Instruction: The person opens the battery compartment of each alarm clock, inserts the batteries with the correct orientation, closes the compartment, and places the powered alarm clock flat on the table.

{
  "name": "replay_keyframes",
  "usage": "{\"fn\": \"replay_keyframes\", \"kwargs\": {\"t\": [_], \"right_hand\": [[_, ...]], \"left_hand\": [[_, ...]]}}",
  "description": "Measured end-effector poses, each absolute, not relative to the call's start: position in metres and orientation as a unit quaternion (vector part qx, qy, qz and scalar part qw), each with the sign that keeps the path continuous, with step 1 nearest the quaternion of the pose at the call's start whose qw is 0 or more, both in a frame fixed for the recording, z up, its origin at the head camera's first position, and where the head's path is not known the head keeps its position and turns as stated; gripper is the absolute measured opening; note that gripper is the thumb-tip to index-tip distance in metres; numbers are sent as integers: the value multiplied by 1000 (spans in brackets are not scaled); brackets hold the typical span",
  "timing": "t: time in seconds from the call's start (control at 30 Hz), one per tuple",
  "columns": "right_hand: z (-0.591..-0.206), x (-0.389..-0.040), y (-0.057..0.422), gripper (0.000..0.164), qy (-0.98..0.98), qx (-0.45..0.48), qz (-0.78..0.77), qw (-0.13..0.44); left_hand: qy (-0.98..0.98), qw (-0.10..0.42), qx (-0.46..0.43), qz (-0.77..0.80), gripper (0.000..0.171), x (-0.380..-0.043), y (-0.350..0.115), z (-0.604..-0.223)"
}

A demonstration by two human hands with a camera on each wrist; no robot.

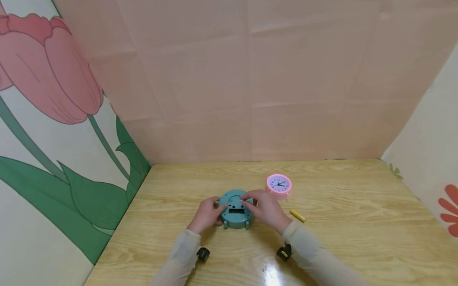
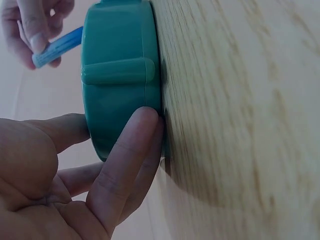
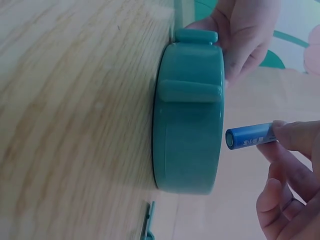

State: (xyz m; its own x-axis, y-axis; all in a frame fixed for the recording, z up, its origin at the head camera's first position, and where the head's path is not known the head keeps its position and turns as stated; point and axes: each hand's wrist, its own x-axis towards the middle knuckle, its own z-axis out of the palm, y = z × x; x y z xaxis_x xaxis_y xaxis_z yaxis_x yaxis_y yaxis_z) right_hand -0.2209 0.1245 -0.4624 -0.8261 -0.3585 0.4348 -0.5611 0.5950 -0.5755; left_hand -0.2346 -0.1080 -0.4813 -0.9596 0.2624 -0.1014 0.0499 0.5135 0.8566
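A teal alarm clock (image 1: 236, 209) lies face down on the wooden table (image 1: 358, 238), its open battery slot facing up. My left hand (image 1: 208, 213) grips its left rim; in the left wrist view my fingers (image 2: 127, 160) curl against the teal clock (image 2: 120, 75). My right hand (image 1: 262, 206) pinches a blue battery (image 3: 250, 136) just above the back of the teal clock (image 3: 190, 125). The blue battery (image 2: 57, 47) also shows in the left wrist view, held by my right hand (image 2: 30, 25). In the right wrist view my left hand (image 3: 245, 35) holds the clock's far edge.
A pink alarm clock (image 1: 278, 185) stands upright just behind my right hand. A yellow battery (image 1: 297, 215) lies on the table to the right. A teal piece (image 3: 148, 222) lies on the table beside the clock. Walls close the table at back and both sides.
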Motion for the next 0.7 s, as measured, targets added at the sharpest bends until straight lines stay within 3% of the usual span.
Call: {"fn": "replay_keyframes", "kwargs": {"t": [0.37, 0.7], "right_hand": [[-465, -223, 116, 17, -878, 274, 360, 152], [-467, -222, 114, 14, -895, 285, 319, 125]], "left_hand": [[860, 110, 91, 489, 47, -235, -103, -482], [855, 118, 92, 497, 46, -236, -96, -483]]}}
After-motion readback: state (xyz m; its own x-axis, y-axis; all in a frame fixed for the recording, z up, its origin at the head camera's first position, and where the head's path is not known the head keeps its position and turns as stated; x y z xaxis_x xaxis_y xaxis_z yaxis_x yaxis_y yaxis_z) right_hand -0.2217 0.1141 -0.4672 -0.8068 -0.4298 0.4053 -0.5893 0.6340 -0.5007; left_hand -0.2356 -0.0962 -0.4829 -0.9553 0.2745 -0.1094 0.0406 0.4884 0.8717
